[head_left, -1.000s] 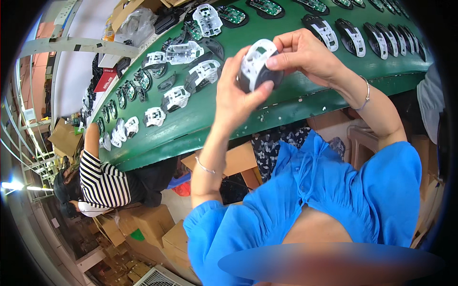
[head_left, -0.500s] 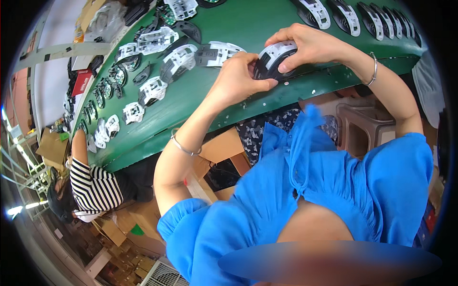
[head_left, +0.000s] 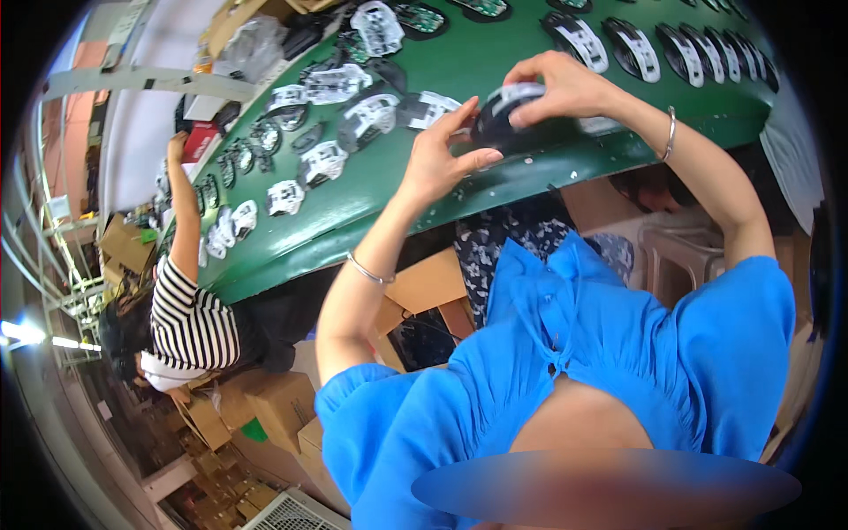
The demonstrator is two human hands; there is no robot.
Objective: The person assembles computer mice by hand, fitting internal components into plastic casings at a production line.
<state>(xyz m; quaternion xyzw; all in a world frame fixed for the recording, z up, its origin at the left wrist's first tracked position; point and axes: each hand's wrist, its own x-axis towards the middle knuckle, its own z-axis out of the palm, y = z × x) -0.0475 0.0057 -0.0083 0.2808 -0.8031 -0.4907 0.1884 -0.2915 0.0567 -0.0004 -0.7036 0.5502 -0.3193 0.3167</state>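
My right hand (head_left: 565, 87) grips a black and white computer mouse shell (head_left: 505, 117) just above the near edge of the green table. Motion blurs the shell, so its details are unclear. At its left end, my left hand (head_left: 437, 152) is open, thumb and fingers apart; whether a fingertip touches the shell I cannot tell. Behind my left fingers, another white and grey mouse shell (head_left: 428, 109) lies on the table, partly hidden. A pale part (head_left: 601, 125) shows on the table under my right wrist.
The green table (head_left: 353, 208) carries more mouse shells (head_left: 368, 121) at left and a row of black and white ones (head_left: 632, 49) at far right. Green circuit boards (head_left: 419, 18) lie at the back. A co-worker in a striped top (head_left: 196, 320) sits at left. An open carton (head_left: 428, 281) stands below.
My left fingers have opened away from the shell, while my right hand keeps hold and tilts it. The co-worker's arm now stretches toward a red box. The whole view has shifted slightly.
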